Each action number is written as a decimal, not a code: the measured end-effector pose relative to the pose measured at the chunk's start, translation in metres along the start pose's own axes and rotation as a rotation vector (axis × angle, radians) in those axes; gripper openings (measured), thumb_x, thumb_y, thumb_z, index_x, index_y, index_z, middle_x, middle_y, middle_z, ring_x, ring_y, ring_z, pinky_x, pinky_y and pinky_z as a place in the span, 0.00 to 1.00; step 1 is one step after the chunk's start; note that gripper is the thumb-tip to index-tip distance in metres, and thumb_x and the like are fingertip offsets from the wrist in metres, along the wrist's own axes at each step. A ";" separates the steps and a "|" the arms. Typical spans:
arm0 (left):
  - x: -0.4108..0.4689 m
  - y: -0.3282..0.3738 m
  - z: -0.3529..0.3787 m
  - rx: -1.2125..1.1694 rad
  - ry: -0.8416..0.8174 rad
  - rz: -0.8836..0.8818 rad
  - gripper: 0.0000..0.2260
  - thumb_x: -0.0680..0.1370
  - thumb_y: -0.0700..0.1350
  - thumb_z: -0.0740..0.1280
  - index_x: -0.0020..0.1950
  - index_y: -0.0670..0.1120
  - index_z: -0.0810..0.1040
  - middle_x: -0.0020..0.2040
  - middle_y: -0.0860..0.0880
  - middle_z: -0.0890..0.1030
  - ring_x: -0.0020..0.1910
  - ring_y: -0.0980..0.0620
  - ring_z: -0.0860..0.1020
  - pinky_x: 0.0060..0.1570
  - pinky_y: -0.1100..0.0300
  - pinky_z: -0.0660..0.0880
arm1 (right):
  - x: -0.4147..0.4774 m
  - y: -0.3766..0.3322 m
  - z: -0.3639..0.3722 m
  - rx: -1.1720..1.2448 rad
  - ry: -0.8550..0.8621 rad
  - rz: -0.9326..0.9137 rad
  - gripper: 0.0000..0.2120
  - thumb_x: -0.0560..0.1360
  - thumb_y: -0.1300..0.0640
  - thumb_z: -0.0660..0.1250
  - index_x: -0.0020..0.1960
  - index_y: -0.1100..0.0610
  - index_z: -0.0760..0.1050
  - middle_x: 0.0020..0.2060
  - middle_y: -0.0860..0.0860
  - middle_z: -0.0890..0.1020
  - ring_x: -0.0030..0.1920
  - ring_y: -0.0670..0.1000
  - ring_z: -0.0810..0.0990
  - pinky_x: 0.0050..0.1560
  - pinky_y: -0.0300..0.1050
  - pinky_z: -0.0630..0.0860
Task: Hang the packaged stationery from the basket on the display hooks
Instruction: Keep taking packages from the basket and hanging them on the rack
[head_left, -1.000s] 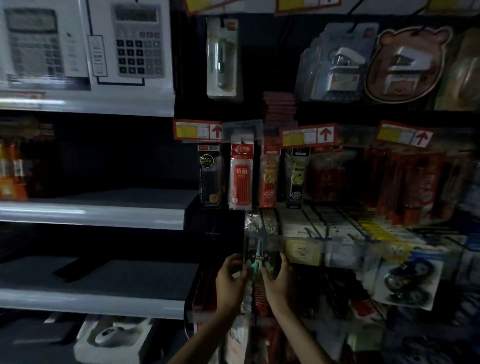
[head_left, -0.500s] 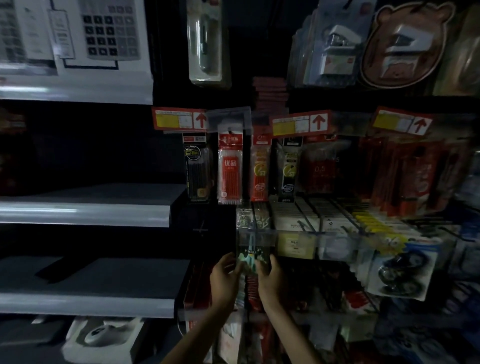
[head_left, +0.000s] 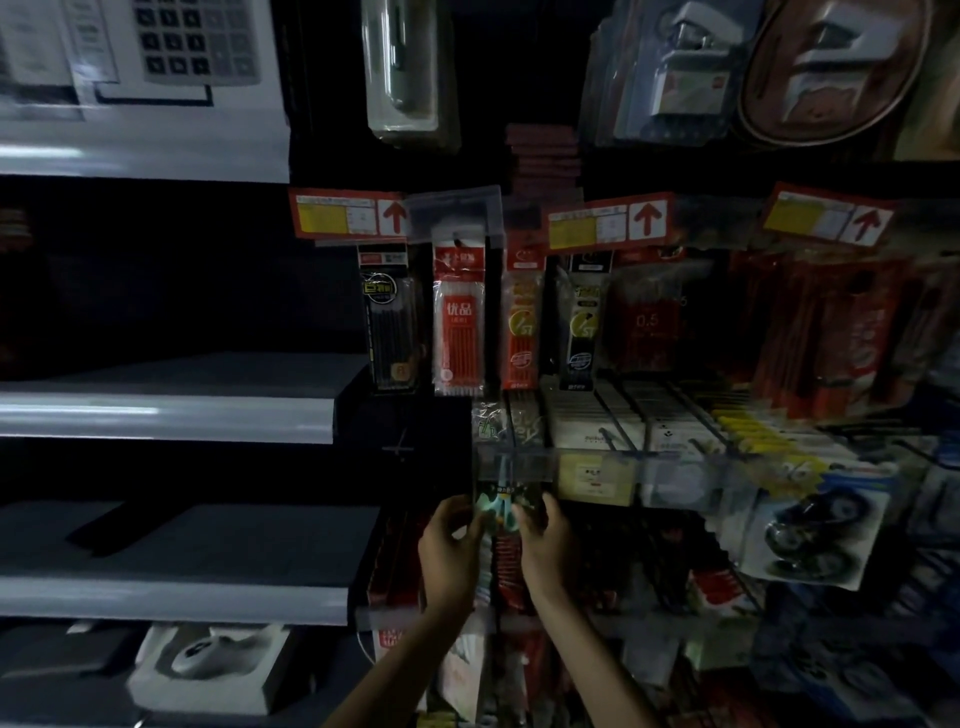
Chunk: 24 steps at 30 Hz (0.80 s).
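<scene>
A narrow clear packet with green and teal print (head_left: 503, 505) is held upright between both hands, in front of the middle row of display hooks. My left hand (head_left: 451, 545) grips its left edge and my right hand (head_left: 545, 545) grips its right edge. The packet's top reaches a clear price strip (head_left: 524, 465) at the end of a hook, behind which similar packets (head_left: 493, 421) hang. The hook itself is too dark to make out. No basket shows in the frame.
Above hang pen refill packs in black (head_left: 389, 332) and red (head_left: 460, 327), under red price tags (head_left: 345, 215). Boxed goods and tape packs (head_left: 815, 525) fill hooks to the right. Grey shelves (head_left: 166, 415) run along the left, with calculators (head_left: 197, 41) on top.
The view has shifted left and down a little along the display. Both hands keep hold of the packet, still at the same hook's price strip.
</scene>
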<state>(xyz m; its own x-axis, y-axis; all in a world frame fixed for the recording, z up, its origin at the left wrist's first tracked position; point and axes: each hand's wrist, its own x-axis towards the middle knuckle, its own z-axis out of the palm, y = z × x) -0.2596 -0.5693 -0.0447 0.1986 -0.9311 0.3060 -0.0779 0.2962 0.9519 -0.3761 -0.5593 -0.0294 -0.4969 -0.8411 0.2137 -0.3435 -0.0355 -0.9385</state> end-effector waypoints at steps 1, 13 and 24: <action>0.001 -0.001 -0.001 0.006 -0.002 0.008 0.09 0.80 0.42 0.74 0.57 0.52 0.82 0.53 0.54 0.85 0.53 0.60 0.84 0.55 0.59 0.82 | -0.001 0.000 0.000 0.002 0.001 -0.005 0.28 0.81 0.48 0.69 0.77 0.59 0.69 0.69 0.56 0.79 0.70 0.57 0.77 0.65 0.49 0.73; -0.009 -0.003 -0.011 0.223 -0.037 0.052 0.05 0.81 0.51 0.73 0.55 0.60 0.80 0.51 0.61 0.84 0.51 0.64 0.82 0.50 0.58 0.83 | -0.004 -0.002 -0.004 -0.037 -0.016 -0.022 0.25 0.84 0.53 0.65 0.77 0.60 0.68 0.70 0.57 0.78 0.70 0.57 0.76 0.60 0.39 0.67; -0.037 0.008 -0.052 0.397 -0.162 0.192 0.09 0.83 0.57 0.67 0.60 0.57 0.81 0.53 0.60 0.80 0.51 0.61 0.81 0.47 0.56 0.81 | -0.063 0.008 -0.031 -0.106 -0.016 -0.209 0.29 0.81 0.56 0.69 0.79 0.44 0.66 0.72 0.44 0.75 0.70 0.43 0.74 0.67 0.42 0.75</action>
<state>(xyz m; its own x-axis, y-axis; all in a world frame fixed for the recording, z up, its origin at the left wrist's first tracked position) -0.2168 -0.5217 -0.0478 -0.0089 -0.8981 0.4396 -0.4725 0.3912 0.7897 -0.3718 -0.4899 -0.0419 -0.3932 -0.8300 0.3955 -0.5198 -0.1541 -0.8403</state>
